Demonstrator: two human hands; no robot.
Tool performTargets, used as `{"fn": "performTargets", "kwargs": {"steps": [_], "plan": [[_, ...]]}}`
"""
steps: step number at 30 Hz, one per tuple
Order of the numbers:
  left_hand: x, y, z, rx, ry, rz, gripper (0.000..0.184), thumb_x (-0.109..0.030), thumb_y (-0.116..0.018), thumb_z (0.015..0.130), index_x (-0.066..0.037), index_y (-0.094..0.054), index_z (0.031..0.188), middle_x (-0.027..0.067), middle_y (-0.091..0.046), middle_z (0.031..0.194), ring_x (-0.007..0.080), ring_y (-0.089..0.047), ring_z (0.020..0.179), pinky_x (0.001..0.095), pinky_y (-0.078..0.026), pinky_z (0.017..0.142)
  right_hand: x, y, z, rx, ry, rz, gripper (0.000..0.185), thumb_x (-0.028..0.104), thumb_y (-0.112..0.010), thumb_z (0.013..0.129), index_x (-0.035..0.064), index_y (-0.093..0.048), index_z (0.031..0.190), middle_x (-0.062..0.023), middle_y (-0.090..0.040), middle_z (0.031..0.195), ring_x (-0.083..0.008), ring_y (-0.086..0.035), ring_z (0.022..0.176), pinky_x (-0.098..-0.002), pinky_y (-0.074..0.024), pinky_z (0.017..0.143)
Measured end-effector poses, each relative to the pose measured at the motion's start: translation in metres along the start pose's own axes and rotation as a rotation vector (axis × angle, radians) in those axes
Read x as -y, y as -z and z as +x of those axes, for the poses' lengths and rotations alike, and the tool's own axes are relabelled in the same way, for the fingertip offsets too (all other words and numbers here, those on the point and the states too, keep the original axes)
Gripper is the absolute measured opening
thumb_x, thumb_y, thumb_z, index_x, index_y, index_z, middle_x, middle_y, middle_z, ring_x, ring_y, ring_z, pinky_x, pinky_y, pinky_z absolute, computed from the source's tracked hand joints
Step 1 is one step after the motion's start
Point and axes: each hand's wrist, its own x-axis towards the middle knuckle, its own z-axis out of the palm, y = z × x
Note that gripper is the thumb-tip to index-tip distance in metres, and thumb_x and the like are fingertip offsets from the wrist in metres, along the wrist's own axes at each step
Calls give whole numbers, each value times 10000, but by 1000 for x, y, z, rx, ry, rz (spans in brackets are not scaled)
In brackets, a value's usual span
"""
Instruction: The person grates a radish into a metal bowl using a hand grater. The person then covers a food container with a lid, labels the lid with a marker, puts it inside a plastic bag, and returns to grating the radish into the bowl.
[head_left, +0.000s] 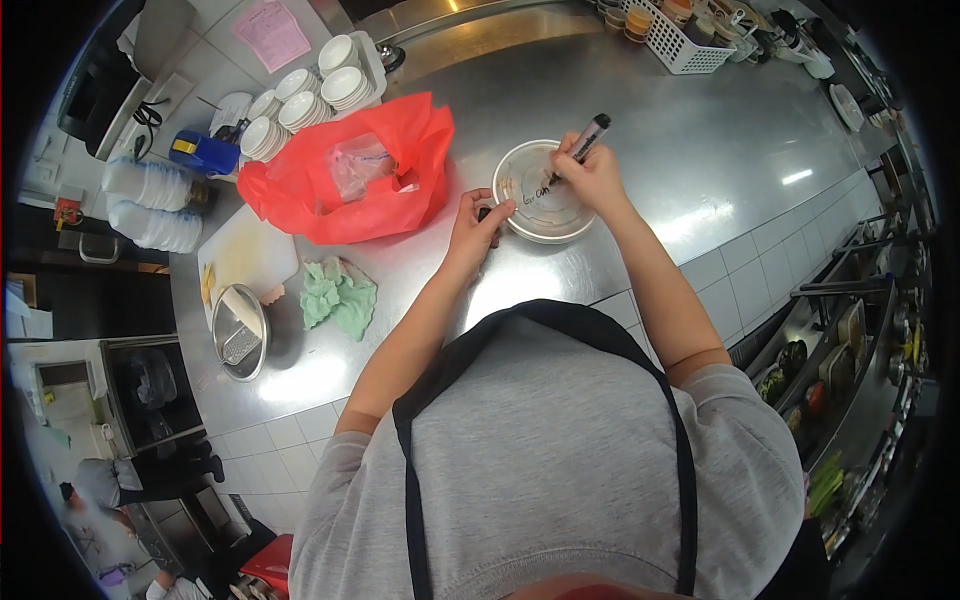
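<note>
A round white container (545, 222) with a clear lid stands on the steel counter, and dark handwriting shows on the lid. My right hand (592, 178) is closed around a black marker (590, 137), its tip down at the lid beside the writing. At the container's left edge, my left hand (472, 235) grips the rim, the thumb on the lid. A small black piece, perhaps the marker's cap, shows between its curled fingers. Left of this hand lies an open red bag (300, 195) with a clear plastic bag (358, 165) inside.
Stacked white lids or cups (345, 85) stand behind the red bag. A green cloth (338, 297), a cutting board (250, 250) and a metal bowl (262, 365) with a grater lie left. A white basket (685, 55) stands far right. Another person (100, 485) is at lower left.
</note>
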Motion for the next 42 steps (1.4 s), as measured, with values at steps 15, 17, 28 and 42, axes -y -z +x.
{"fn": "performTargets", "kwargs": {"steps": [15,17,28,42], "plan": [[3,0,3,-8,-12,-22,567,-328,-704,723,-51,-384,1099,-15,-446,683,55,-387,525,196,-330,463,-5,1,3,-52,7,38,202,164,-606,725,17,-531,607,10,-507,550,-64,-477,525,-241,-381,485],[4,-1,3,-6,-17,-24,566,-331,-704,722,-52,-385,1097,-14,-448,687,55,-387,526,196,-331,464,-9,2,4,1,-11,-144,200,175,-606,720,27,-529,610,9,-502,543,-57,-470,521,-233,-379,484],[3,0,2,-8,12,41,489,-309,-653,768,-46,-396,1090,10,-470,807,60,-405,564,230,-358,514,-8,7,7,-137,3,-178,216,181,-613,713,1,-531,628,-34,-527,542,-81,-470,507,-263,-397,490],[2,0,1,12,0,25,495,-320,-655,770,-44,-397,1090,9,-466,798,59,-404,573,226,-360,516,-14,10,13,-248,35,-74,187,176,-604,718,13,-546,646,-5,-510,544,-59,-480,513,-243,-403,484]]}}
